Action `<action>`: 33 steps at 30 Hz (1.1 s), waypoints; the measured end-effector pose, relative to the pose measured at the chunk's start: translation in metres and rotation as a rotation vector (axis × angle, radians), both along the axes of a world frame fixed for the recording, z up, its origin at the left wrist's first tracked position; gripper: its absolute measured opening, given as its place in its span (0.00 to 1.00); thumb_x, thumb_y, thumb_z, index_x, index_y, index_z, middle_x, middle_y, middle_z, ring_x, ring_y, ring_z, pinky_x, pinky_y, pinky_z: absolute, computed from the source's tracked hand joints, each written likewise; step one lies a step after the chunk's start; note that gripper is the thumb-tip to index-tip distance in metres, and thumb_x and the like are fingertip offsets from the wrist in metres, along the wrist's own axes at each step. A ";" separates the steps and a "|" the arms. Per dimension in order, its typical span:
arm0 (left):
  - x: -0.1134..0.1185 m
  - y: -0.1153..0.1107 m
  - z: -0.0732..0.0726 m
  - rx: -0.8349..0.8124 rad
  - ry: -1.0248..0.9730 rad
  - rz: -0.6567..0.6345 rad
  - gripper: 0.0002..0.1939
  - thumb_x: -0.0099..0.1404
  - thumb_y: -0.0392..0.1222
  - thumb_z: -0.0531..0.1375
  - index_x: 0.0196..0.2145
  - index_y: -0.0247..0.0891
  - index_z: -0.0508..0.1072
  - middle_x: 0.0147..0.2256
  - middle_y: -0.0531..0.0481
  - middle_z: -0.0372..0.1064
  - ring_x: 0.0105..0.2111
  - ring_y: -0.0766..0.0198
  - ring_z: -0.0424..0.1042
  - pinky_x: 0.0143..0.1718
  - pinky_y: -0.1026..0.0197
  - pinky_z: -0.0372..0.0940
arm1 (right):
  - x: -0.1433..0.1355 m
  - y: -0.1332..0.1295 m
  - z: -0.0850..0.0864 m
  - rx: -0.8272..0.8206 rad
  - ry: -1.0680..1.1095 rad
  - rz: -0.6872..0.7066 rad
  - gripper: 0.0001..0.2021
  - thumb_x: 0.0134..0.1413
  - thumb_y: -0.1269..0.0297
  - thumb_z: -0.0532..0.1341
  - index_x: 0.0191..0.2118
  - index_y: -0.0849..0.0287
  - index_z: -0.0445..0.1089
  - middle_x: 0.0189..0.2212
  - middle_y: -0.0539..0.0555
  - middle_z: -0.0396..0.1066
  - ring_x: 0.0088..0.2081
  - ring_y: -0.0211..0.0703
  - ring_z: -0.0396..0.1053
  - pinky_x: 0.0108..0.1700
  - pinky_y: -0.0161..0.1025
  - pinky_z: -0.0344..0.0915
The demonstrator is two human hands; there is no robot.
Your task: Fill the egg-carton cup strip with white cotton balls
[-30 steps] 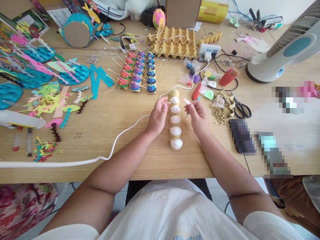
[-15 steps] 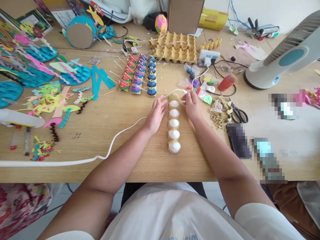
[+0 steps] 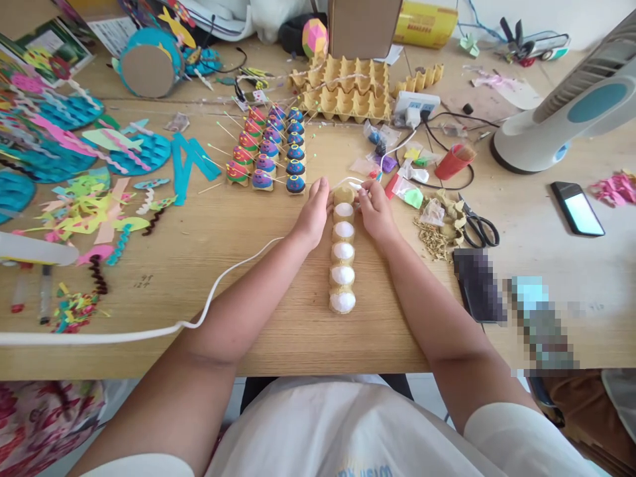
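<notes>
An egg-carton strip (image 3: 342, 288) lies lengthwise in front of me, with white filled mounds along its row and a bare tan cup at the far end. My left hand (image 3: 314, 215) is at the left side of that far end, fingers stretched and seemingly at the strip's edge. On the opposite side, my right hand (image 3: 376, 212) has its fingers curled and thumb tips close to the strip; what they pinch is hidden. A white cable (image 3: 228, 273) passes by my left arm and arches over the far cup between both hands.
Painted carton rows (image 3: 267, 162) with pin antennae stand behind. Carton trays (image 3: 342, 86), a power strip (image 3: 416, 105) and a red cup (image 3: 454, 161) are farther back. Scissors (image 3: 479, 225), phones (image 3: 579, 209) and a fan (image 3: 551, 126) are right; paper scraps (image 3: 94, 205) lie left.
My right hand has lowered from the cable toward the strip's right edge. My left hand has come closer to the strip's far end. The view has shifted slightly.
</notes>
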State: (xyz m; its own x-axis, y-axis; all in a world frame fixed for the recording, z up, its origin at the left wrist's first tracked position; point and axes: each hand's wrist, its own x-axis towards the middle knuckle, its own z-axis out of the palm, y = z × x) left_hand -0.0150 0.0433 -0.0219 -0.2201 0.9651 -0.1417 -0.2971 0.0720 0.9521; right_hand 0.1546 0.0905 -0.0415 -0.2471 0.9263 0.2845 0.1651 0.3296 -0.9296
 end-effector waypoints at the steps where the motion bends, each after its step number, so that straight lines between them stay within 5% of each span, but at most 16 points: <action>1: 0.002 0.001 0.000 0.001 0.008 -0.016 0.29 0.83 0.68 0.51 0.68 0.47 0.69 0.65 0.41 0.73 0.67 0.54 0.77 0.68 0.50 0.70 | 0.000 0.000 0.001 0.000 -0.007 -0.023 0.26 0.69 0.28 0.59 0.43 0.49 0.67 0.35 0.50 0.67 0.39 0.45 0.69 0.41 0.43 0.70; 8: 0.006 0.004 -0.009 0.153 0.173 -0.012 0.24 0.78 0.60 0.65 0.62 0.44 0.72 0.59 0.42 0.75 0.62 0.56 0.76 0.65 0.53 0.70 | 0.002 -0.005 0.013 0.015 0.027 -0.050 0.26 0.69 0.29 0.60 0.41 0.49 0.67 0.35 0.50 0.66 0.38 0.45 0.66 0.45 0.44 0.71; 16: 0.004 0.007 -0.010 0.221 0.019 -0.122 0.27 0.75 0.62 0.67 0.65 0.50 0.70 0.55 0.46 0.73 0.50 0.60 0.78 0.51 0.58 0.73 | 0.002 -0.013 0.026 0.010 0.025 0.011 0.27 0.68 0.28 0.60 0.39 0.49 0.66 0.35 0.51 0.63 0.39 0.48 0.63 0.47 0.47 0.69; 33: 0.005 0.013 -0.021 0.201 -0.022 -0.084 0.23 0.76 0.55 0.68 0.62 0.47 0.72 0.46 0.50 0.76 0.52 0.60 0.81 0.57 0.55 0.75 | -0.001 -0.021 0.037 0.092 -0.068 0.048 0.28 0.65 0.28 0.64 0.36 0.50 0.67 0.33 0.51 0.66 0.38 0.48 0.64 0.47 0.49 0.70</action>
